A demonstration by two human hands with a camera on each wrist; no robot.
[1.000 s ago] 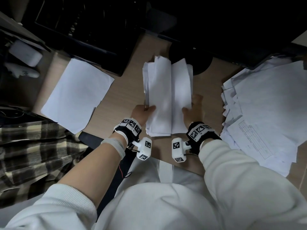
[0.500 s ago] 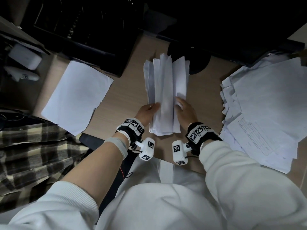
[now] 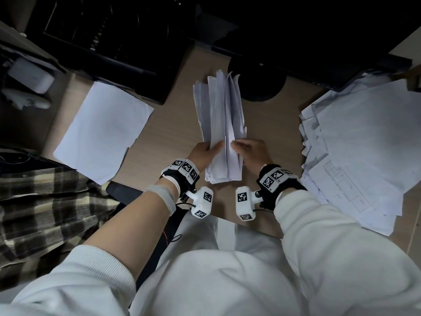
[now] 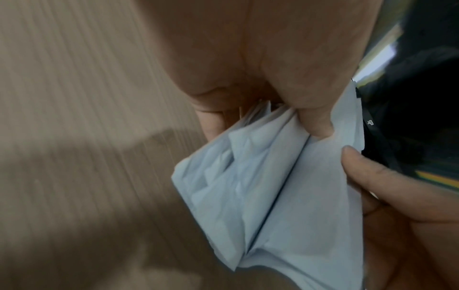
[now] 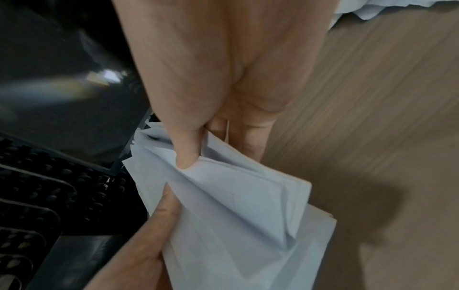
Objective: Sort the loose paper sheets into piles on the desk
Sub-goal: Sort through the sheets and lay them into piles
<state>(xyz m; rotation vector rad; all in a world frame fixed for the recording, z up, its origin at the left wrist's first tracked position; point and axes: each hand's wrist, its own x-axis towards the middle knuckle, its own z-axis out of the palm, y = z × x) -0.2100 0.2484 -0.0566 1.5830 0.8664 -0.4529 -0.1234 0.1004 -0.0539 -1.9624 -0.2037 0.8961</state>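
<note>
Standing on edge at the middle of the wooden desk (image 3: 173, 124), a bundle of white sheets (image 3: 224, 124) is gripped from both sides near its near end. Its leaves are squeezed together into a narrow, fanned wedge, with the far ends splayed apart toward a round black stand base (image 3: 262, 87). The left side of the bundle is held by the left hand (image 3: 205, 153), whose thumb is pressed onto the paper; in the left wrist view the thumb (image 4: 315, 121) is seen dug into a fold of the sheets (image 4: 273, 196) while the other fingers are curled behind them. The right side is held by the right hand (image 3: 250, 151); in the right wrist view its thumb (image 5: 186, 153) is pinched against the sheets (image 5: 236, 215), with fingers wrapped behind. Whether the near edge of the bundle touches the desk cannot be told.

Lying flat to the left, well apart from the bundle, a tidy pile of blank sheets (image 3: 102, 131) is seen. To the right, a larger, untidy heap of sheets (image 3: 364, 142) is spread out, with a printed table visible on one near sheet. Beyond the desk's far edge, dark equipment (image 3: 102, 37) is placed. At the near left, a plaid cloth (image 3: 41, 213) is seen.
</note>
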